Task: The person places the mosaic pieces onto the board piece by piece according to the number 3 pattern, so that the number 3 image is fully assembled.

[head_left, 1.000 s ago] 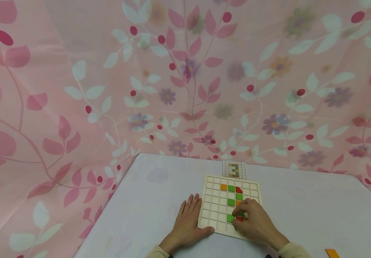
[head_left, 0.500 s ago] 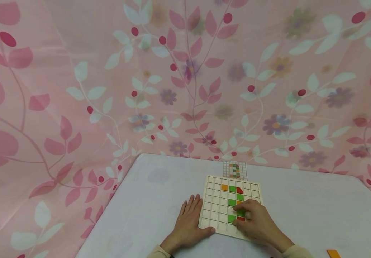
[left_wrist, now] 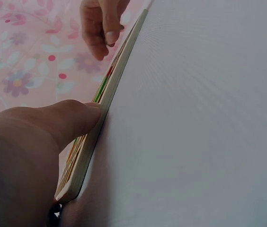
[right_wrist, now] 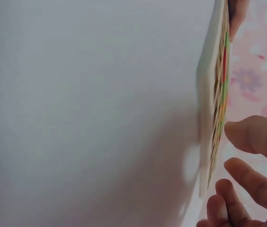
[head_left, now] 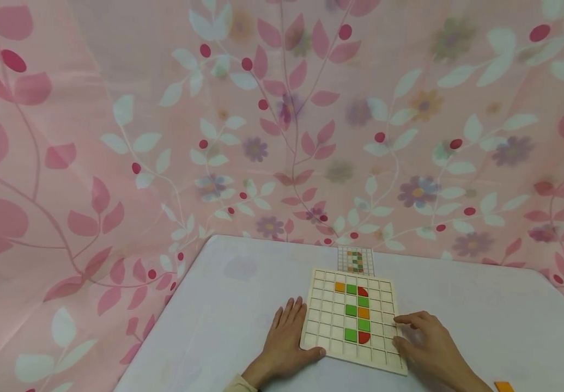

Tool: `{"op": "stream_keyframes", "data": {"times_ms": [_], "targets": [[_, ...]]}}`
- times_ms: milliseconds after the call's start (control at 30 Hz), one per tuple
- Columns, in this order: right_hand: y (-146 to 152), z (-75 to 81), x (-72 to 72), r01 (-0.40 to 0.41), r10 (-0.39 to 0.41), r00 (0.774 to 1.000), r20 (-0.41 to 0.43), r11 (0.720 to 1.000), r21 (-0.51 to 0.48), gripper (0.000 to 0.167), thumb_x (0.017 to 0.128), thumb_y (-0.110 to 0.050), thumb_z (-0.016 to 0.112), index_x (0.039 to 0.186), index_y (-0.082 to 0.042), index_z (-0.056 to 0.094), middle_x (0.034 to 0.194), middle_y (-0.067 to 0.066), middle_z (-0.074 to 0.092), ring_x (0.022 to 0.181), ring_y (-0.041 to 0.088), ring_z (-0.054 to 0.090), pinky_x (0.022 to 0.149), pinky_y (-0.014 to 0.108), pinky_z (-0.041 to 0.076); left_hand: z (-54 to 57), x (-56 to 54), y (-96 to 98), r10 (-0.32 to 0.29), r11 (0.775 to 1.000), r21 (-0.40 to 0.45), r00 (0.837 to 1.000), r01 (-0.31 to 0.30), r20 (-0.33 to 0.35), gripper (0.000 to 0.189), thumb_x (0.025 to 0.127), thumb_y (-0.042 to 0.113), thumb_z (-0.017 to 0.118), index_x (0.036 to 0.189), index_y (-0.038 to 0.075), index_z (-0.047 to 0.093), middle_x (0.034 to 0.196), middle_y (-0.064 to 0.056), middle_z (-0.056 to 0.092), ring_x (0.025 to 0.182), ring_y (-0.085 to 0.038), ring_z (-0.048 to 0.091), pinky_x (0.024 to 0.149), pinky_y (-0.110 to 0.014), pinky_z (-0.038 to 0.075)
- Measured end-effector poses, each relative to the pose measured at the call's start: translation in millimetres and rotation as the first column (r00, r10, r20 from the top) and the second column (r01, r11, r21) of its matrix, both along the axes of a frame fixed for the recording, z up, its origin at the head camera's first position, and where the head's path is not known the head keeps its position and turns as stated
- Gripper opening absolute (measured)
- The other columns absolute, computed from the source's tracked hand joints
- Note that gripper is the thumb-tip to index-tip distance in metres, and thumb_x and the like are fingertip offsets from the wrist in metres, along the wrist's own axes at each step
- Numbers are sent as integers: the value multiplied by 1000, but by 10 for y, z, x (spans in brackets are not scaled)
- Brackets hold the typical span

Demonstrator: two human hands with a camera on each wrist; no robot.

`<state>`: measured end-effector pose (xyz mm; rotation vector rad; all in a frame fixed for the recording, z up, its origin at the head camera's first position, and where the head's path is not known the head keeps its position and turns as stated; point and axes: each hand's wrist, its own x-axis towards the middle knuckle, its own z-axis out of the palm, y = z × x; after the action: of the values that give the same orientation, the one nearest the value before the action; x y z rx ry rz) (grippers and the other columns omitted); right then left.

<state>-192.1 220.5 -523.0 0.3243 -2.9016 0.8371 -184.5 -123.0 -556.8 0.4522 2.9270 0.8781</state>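
Observation:
A cream wooden grid board (head_left: 327,314) lies on the table, with green tiles, orange tiles and two red curved-edge tiles in its squares. One red tile (head_left: 363,337) sits low in the pattern beside a green tile (head_left: 351,335). My left hand (head_left: 286,340) rests flat along the board's left side, fingers extended; its thumb (left_wrist: 79,118) presses on the near edge in the left wrist view. My right hand (head_left: 431,345) hovers at the board's right edge with thumb and fingers apart and nothing between them, as the right wrist view also shows.
Behind the board lies a small printed grid card (head_left: 343,268) with a coloured pattern. A loose orange tile (head_left: 504,386) lies on the white tabletop (head_left: 483,316) at the lower right. Floral pink cloth (head_left: 282,136) hangs behind and to the left.
My right hand has moved right, away from the lower tiles to the board's right edge, uncovering the orange, green and red tiles there. The left hand stays put.

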Motion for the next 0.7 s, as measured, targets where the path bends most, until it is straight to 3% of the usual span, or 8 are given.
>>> {"op": "stream_keyframes", "data": {"times_ms": [133, 433, 600, 700], "targets": [[228, -46, 54, 51, -54, 996, 65, 998, 45, 41, 86, -32, 87, 121, -15, 77, 123, 10, 68, 116, 33, 61, 95, 61, 53, -8, 12, -13, -1, 1000, 10, 1000, 1, -6, 111, 88, 72, 68, 166, 3, 29, 177, -14, 23, 166, -35, 15, 131, -63, 12], [811, -152, 143, 165, -171, 984, 41, 978, 125, 50, 86, -43, 87, 119, -7, 77, 121, 33, 65, 108, 54, 59, 86, 73, 49, -31, 10, -37, 12, 1000, 10, 1000, -12, 3, 112, 87, 72, 68, 167, 4, 29, 177, -13, 22, 166, -33, 13, 132, -62, 11], [1106, -297, 204, 118, -117, 993, -18, 986, 118, 45, 87, -40, 86, 115, -6, 77, 113, 29, 70, 103, 53, 63, 80, 70, 52, -35, 5, -57, 20, 1000, 1, 1000, -20, 0, 112, 87, 71, 68, 167, 4, 28, 177, -13, 22, 167, -33, 13, 132, -62, 11], [1188, -322, 236, 108, -107, 994, -14, 986, 130, 43, 86, -37, 87, 115, -7, 77, 111, 24, 71, 99, 45, 65, 76, 57, 56, -42, 2, -69, 23, 1000, 1, 1000, -23, -9, 112, 87, 71, 68, 167, 3, 29, 177, -13, 22, 166, -33, 13, 132, -62, 12]]}}
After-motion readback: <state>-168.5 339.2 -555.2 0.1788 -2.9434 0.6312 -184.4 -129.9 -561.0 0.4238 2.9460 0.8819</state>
